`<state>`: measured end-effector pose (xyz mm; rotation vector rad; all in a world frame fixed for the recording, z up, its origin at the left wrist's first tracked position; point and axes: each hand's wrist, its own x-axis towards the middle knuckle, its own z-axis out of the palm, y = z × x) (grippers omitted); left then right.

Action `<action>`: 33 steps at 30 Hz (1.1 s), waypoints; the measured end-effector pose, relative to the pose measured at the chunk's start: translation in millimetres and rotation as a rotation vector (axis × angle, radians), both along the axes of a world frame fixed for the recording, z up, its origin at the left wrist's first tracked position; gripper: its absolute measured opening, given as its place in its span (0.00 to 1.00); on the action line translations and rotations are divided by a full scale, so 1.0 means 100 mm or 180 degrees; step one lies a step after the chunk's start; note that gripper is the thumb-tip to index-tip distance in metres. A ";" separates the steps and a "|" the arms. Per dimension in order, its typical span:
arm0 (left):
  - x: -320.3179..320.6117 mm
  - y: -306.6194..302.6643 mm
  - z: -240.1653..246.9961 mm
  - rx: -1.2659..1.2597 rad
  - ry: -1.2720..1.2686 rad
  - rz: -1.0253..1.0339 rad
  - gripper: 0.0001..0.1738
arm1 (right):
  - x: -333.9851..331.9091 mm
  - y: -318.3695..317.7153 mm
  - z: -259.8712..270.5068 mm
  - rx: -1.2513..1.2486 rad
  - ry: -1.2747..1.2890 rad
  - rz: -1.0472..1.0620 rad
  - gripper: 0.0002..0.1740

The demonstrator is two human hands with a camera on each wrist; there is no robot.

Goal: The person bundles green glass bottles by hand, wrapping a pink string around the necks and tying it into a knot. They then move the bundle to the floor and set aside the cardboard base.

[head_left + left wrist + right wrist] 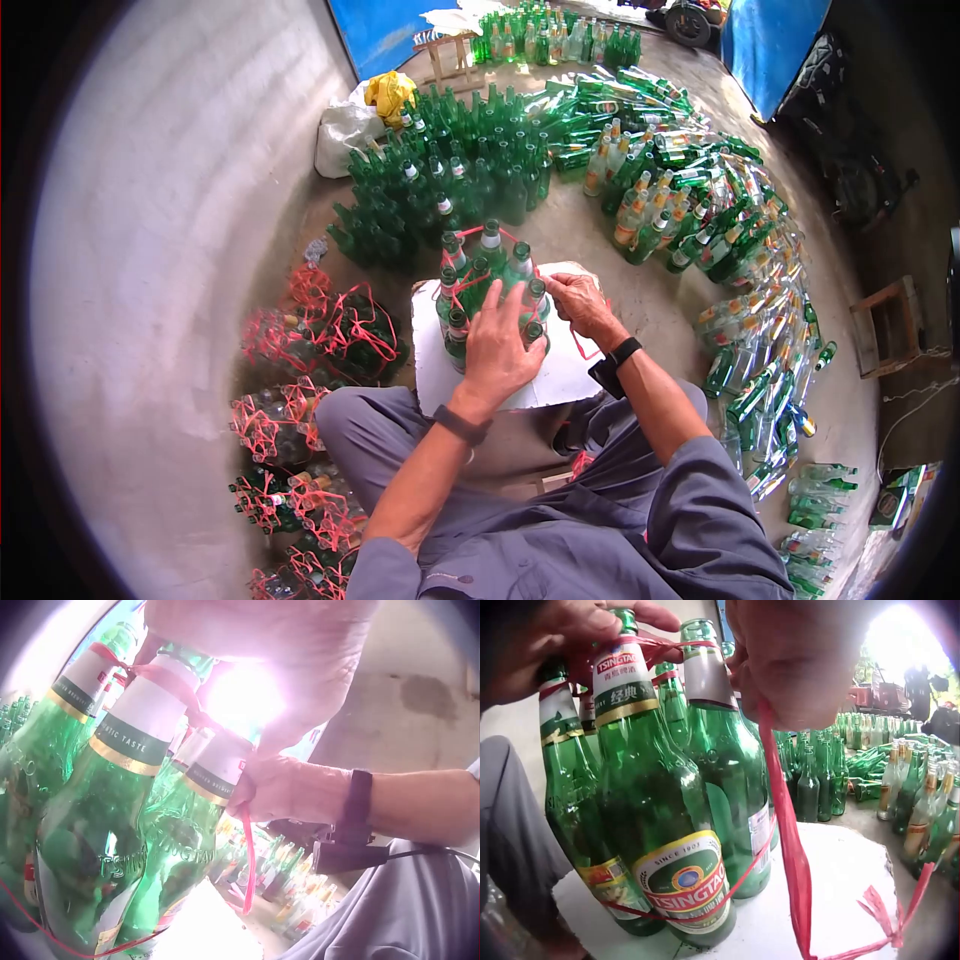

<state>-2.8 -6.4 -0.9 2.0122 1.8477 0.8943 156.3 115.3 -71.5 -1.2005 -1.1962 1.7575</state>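
Note:
A bundle of green beer bottles (664,787) stands upright on a white-topped stool (425,345). Red plastic strapping (784,810) runs round the necks, and a thin red band circles the lower bodies. My left hand (498,345) rests over the near bottle tops with its fingers extended; its thumb lies against one bottle mouth in the right wrist view. At the bundle's right side, my right hand (580,303) pinches the strapping close to the necks. The loose tail hangs below that hand, with a frayed knot (889,922) over the stool top.
Many standing green bottles (470,160) fill the floor ahead. Lying and standing bottles (750,300) curve down the right side. Bottle bundles tied with red strapping (290,430) lie at the left, beside the wall (180,250). A white sack (345,135) stands at the far left.

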 end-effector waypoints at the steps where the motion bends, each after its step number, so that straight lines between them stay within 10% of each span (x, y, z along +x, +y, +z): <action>1: -0.03 -0.04 -0.01 0.0306 -0.0036 0.0008 0.49 | 0.00 0.00 -0.02 -0.0004 0.0016 0.0003 0.15; 8: -0.17 -0.58 -0.11 0.0390 0.0469 0.0529 0.58 | -0.03 -0.06 -0.03 0.0248 -0.0051 0.0036 0.18; 14: -0.17 -0.55 -0.62 -0.0115 -0.1833 0.0944 0.64 | -0.05 -0.09 -0.03 0.0311 -0.0253 0.0056 0.18; 33: -0.24 -0.31 -0.82 -0.0184 -0.1166 0.1013 0.60 | -0.07 -0.20 -0.06 0.0267 -0.0206 -0.0071 0.18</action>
